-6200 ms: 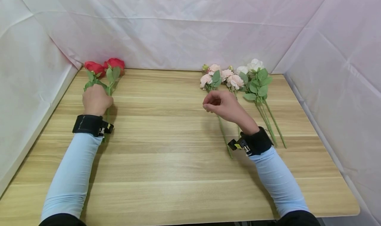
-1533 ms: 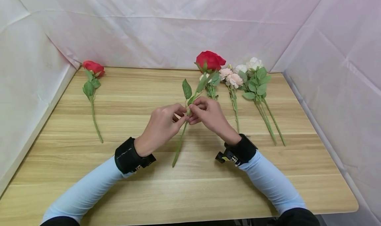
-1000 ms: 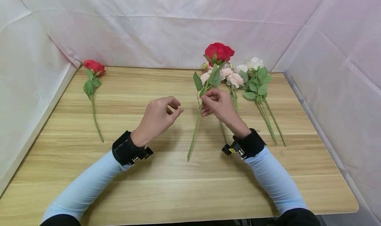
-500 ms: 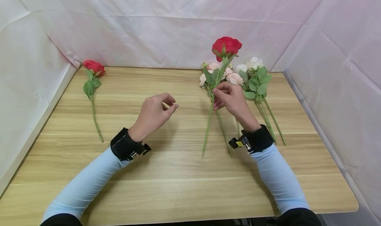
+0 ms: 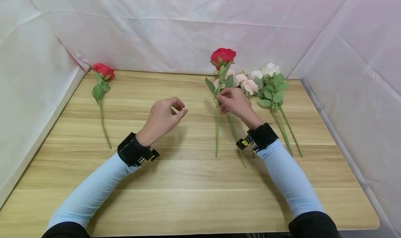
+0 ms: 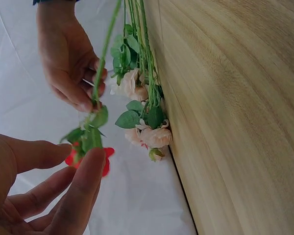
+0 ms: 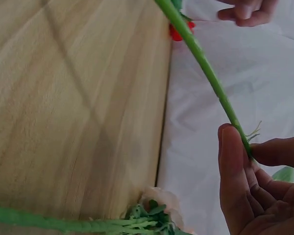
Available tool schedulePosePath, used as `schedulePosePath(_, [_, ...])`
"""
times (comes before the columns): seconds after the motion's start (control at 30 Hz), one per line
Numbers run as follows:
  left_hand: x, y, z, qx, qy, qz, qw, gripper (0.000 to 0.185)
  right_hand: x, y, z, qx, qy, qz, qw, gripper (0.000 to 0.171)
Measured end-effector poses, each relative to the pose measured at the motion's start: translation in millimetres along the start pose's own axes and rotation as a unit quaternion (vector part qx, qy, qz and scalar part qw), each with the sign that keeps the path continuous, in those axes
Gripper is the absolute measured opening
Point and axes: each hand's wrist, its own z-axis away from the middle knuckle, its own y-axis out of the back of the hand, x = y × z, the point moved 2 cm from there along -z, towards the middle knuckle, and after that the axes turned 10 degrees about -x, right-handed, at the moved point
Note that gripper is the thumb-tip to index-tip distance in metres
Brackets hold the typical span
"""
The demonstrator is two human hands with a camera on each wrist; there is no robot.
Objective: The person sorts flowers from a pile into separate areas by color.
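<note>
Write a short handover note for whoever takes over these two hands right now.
Right hand pinches a red rose by its stem, held upright near the pink flowers and white flowers lying at the table's far right.
Left hand hovers mid-table, fingers loosely curled, holding nothing.
Done: one red rose is lifted.
Left: the second red rose lies at the far left; the lifted rose is not set down yet.
</note>
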Motion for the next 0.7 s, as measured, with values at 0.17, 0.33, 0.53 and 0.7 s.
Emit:
schedulePosePath(0.17, [-0.7,1.0,0.5,0.0,0.001,-0.001,1.0,0.012,-3.0,-10.5,-24.1,-0.041,-0.023,0.075,0.996,0.023])
schedulePosePath(0.33, [-1.2,1.5,-1.3,0.0,0.002,-0.001,1.0,0.011,-2.7,-17.6,-43.9,-0.051,-0.038,0.106,0.992,0.024])
schedulePosePath(0.53, [-1.2,3.6,-1.8,0.005,0.006,0.002,1.0,0.011,6.2,-25.9,-60.8,-0.054,-0.07,0.13,0.988,0.021])
schedulePosePath(0.7, [-1.0,6.9,-1.7,0.012,0.01,0.004,0.9999,0.011,17.0,-32.7,-65.1,-0.045,-0.081,0.186,0.978,0.022])
